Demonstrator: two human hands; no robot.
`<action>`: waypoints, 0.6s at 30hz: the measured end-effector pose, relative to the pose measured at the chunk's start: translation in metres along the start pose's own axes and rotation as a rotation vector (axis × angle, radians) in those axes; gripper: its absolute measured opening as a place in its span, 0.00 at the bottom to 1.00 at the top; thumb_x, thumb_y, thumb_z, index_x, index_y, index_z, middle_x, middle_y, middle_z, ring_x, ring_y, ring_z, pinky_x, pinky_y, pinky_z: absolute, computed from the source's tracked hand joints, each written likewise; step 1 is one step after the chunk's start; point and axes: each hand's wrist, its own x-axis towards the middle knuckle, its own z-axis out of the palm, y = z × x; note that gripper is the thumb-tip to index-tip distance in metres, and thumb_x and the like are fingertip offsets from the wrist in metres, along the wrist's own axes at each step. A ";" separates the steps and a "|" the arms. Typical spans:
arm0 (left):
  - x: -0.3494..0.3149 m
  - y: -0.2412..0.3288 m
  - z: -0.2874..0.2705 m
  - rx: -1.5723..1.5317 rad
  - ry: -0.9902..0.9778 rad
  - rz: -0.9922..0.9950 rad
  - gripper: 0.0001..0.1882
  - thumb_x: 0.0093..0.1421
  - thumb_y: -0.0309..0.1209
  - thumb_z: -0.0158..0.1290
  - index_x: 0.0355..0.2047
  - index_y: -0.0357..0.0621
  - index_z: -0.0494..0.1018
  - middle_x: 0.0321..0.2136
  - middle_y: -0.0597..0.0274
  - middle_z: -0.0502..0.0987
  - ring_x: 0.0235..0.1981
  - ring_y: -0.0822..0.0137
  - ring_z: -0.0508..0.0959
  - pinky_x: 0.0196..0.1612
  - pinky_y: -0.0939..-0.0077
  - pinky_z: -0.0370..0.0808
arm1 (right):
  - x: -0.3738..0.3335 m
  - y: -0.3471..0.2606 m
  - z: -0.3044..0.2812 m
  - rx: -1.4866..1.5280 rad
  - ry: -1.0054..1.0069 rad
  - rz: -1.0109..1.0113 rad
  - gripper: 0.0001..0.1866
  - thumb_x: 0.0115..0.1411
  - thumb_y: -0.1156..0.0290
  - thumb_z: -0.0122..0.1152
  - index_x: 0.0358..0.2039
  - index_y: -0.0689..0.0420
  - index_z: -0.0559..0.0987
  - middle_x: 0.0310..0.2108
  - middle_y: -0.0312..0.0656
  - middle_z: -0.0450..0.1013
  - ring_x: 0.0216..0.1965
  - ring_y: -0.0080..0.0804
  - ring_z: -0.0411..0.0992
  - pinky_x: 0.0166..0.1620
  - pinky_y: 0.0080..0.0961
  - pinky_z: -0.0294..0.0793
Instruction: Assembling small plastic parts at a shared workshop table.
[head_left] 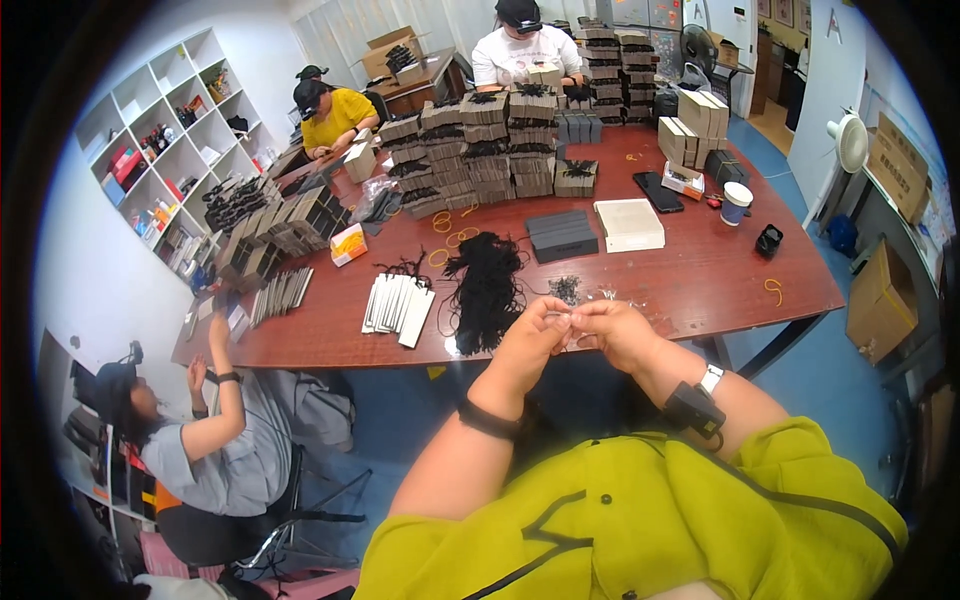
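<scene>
My left hand (537,328) and my right hand (611,331) meet at the fingertips above the table's near edge. Both are closed in a pinch, and whatever they hold between them is too small to make out. Just beyond my fingers lies a small heap of tiny dark pieces (566,289), with some little clear bits beside it. Left of my hands is a tangled pile of black cords (484,290). A fanned stack of white card strips (397,308) lies farther left. Past the heap sit a dark grey block of stacked boxes (562,236) and a cream tray-like box (629,224).
Tall stacks of grey card bundles (487,150) fill the table's far side. A paper cup (736,202), a black phone (657,192) and yellow rubber bands (773,291) are to the right. Co-workers sit at the left (215,440) and across the table (525,55).
</scene>
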 end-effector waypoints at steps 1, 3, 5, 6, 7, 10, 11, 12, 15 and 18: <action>-0.001 0.000 -0.002 0.000 0.001 0.000 0.06 0.61 0.29 0.49 0.37 0.42 0.68 0.20 0.73 0.68 0.21 0.80 0.65 0.25 0.85 0.62 | 0.000 -0.002 -0.001 0.009 0.105 -0.011 0.06 0.58 0.72 0.56 0.33 0.61 0.77 0.30 0.38 0.75 0.34 0.26 0.72 0.38 0.19 0.70; -0.003 0.008 -0.005 0.223 -0.049 -0.062 0.07 0.60 0.30 0.51 0.35 0.40 0.70 0.20 0.74 0.68 0.21 0.80 0.64 0.25 0.85 0.63 | 0.004 -0.016 -0.012 0.050 0.196 -0.112 0.06 0.59 0.72 0.55 0.33 0.61 0.76 0.31 0.40 0.75 0.35 0.27 0.73 0.39 0.21 0.71; -0.002 0.009 -0.022 0.474 -0.031 -0.082 0.07 0.59 0.31 0.52 0.34 0.40 0.71 0.20 0.74 0.68 0.22 0.80 0.64 0.26 0.85 0.63 | 0.011 -0.035 -0.050 0.126 0.333 -0.208 0.04 0.60 0.74 0.50 0.34 0.59 0.72 0.38 0.44 0.73 0.41 0.35 0.73 0.47 0.32 0.72; -0.002 0.009 -0.029 0.723 -0.008 -0.104 0.07 0.59 0.31 0.53 0.32 0.39 0.73 0.20 0.74 0.68 0.22 0.80 0.64 0.27 0.85 0.63 | 0.008 -0.047 -0.059 0.215 0.388 -0.249 0.04 0.60 0.74 0.49 0.34 0.59 0.72 0.36 0.43 0.73 0.41 0.36 0.73 0.46 0.33 0.73; -0.001 0.012 -0.031 0.722 -0.012 -0.102 0.07 0.59 0.31 0.53 0.32 0.39 0.73 0.20 0.74 0.68 0.22 0.80 0.64 0.27 0.85 0.63 | 0.005 -0.055 -0.071 0.251 0.430 -0.282 0.04 0.61 0.73 0.50 0.33 0.61 0.71 0.33 0.43 0.74 0.33 0.31 0.74 0.42 0.31 0.76; -0.002 0.012 -0.034 0.684 0.033 -0.119 0.07 0.58 0.30 0.54 0.30 0.38 0.74 0.21 0.72 0.70 0.23 0.80 0.66 0.27 0.85 0.64 | -0.007 -0.051 -0.085 0.128 0.446 -0.320 0.04 0.60 0.73 0.50 0.31 0.59 0.71 0.28 0.39 0.73 0.29 0.28 0.72 0.38 0.27 0.76; -0.002 0.011 -0.032 0.684 0.030 -0.120 0.07 0.58 0.30 0.54 0.30 0.38 0.74 0.21 0.72 0.70 0.23 0.80 0.66 0.27 0.85 0.64 | -0.010 -0.045 -0.087 0.111 0.450 -0.283 0.03 0.60 0.74 0.51 0.30 0.58 0.72 0.26 0.38 0.71 0.27 0.26 0.71 0.35 0.25 0.75; -0.002 0.010 -0.029 0.718 0.061 -0.100 0.06 0.58 0.29 0.54 0.31 0.38 0.74 0.22 0.72 0.71 0.23 0.80 0.67 0.28 0.85 0.65 | -0.011 -0.042 -0.089 0.094 0.453 -0.246 0.03 0.59 0.74 0.51 0.30 0.58 0.72 0.24 0.36 0.70 0.25 0.24 0.70 0.33 0.22 0.74; -0.002 0.009 -0.028 0.800 0.104 -0.041 0.05 0.57 0.27 0.53 0.32 0.38 0.75 0.22 0.71 0.72 0.24 0.80 0.68 0.28 0.84 0.66 | -0.014 -0.037 -0.092 0.155 0.443 -0.215 0.02 0.58 0.75 0.52 0.29 0.56 0.72 0.22 0.35 0.69 0.22 0.22 0.67 0.29 0.18 0.70; -0.003 0.012 -0.029 0.855 0.121 -0.027 0.05 0.57 0.25 0.53 0.33 0.38 0.75 0.23 0.71 0.73 0.24 0.79 0.68 0.29 0.84 0.67 | -0.011 -0.040 -0.108 0.158 0.480 -0.247 0.01 0.57 0.76 0.52 0.29 0.56 0.72 0.22 0.35 0.69 0.22 0.22 0.66 0.27 0.18 0.69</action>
